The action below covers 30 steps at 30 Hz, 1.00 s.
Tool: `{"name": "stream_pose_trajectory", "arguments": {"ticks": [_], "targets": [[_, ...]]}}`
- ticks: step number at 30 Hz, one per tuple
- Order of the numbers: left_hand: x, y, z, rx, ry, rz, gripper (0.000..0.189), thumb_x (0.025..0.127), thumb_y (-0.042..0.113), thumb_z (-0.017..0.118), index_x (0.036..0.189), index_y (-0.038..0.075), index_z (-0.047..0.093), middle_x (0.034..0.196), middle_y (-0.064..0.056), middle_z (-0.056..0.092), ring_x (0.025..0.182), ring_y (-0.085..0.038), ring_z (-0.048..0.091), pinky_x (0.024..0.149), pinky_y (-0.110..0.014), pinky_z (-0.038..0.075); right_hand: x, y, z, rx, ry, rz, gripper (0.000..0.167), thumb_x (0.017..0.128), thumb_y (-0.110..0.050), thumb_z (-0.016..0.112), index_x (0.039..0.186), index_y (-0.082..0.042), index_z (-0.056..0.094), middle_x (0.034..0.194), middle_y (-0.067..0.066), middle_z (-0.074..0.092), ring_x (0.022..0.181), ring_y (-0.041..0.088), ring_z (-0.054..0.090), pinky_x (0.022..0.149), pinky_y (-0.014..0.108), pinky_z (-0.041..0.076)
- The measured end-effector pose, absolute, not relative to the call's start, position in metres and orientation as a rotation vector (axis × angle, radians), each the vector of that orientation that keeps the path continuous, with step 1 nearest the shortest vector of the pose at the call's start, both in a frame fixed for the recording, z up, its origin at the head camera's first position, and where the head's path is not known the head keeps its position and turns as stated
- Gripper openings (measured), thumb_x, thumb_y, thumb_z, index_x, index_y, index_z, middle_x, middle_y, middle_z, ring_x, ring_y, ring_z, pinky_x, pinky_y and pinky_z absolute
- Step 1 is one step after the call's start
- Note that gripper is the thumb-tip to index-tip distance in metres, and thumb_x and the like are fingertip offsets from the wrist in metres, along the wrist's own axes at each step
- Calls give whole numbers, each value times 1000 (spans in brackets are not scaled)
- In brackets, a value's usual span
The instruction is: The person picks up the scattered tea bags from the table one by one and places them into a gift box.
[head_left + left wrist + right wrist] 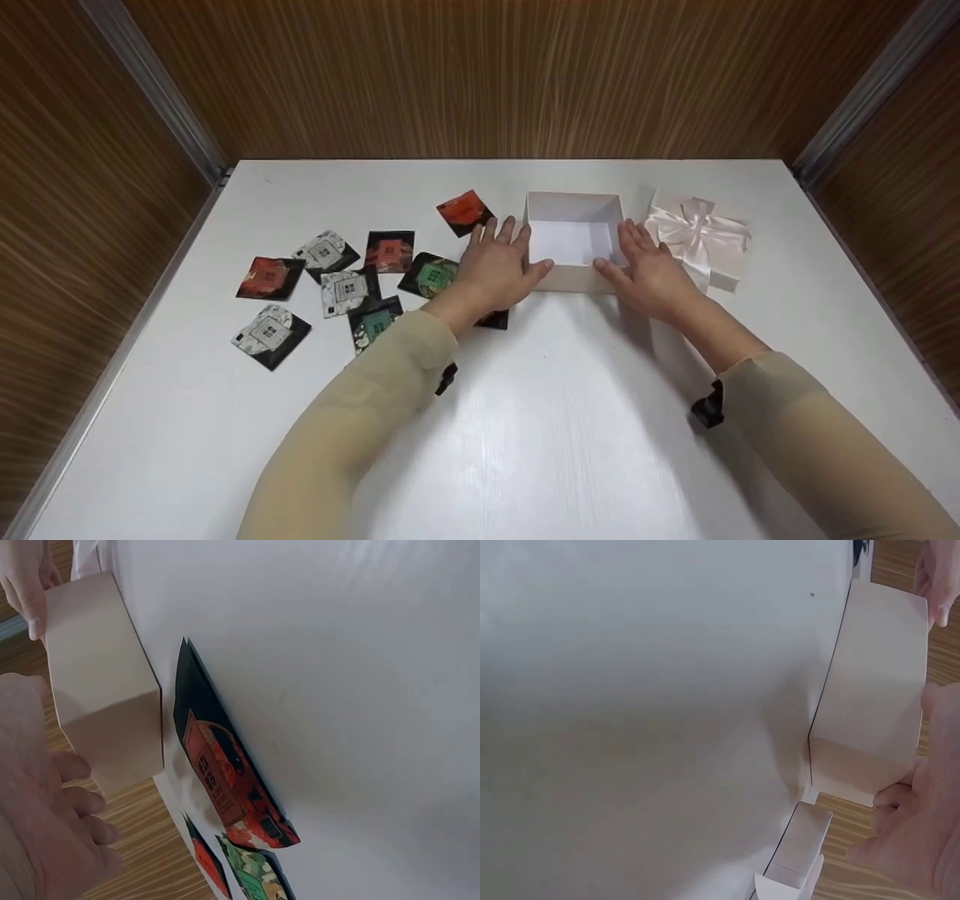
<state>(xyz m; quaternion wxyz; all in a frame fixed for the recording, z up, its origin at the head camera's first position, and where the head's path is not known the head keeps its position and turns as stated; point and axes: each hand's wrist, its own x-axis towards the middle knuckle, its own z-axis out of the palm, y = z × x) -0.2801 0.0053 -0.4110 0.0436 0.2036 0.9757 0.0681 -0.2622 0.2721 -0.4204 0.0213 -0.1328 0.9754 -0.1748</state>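
An open, pale cardboard box (574, 279) stands on the white table, its white inside bare. My left hand (496, 264) lies along the box's left side, fingers extended and thumb at the near left corner. On the opposite side, my right hand (654, 277) touches the wall with straight fingers, its thumb at the near right corner. The left wrist view shows the box (101, 652) between both hands, with a red and black sachet (225, 772) lying close by. Right of the box, partly behind my right hand, is a pale lid (724, 255) with a satin ribbon bow (697, 223).
Several flat square sachets with red, green or grey-white labels, such as a grey-white one (271, 335), lie scattered left of the box. One orange-red sachet (465, 211) is near my left fingertips. Wood-grain panels (480, 82) enclose the table's back and sides.
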Motion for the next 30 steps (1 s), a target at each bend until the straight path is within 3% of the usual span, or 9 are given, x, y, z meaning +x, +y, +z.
{"name": "stream_pose_trajectory", "arguments": {"ticks": [5,30], "targets": [[-275,0,-409,651,3003,174,81,108,66,37,168,10,33,172,-16,29,159,-41,22,129,-52,11,-255,268,-421,-434,3044,-510,88,112,-56,38,164,11,15,170,31,15,159,47,13,123,68,13],[-244,-22,-407,862,3017,147,81,109,63,41,159,0,45,167,-14,41,157,-37,30,129,-48,15,-213,252,-422,-541,3041,-422,82,114,-49,36,162,15,16,168,34,16,157,50,13,121,72,15]]}}
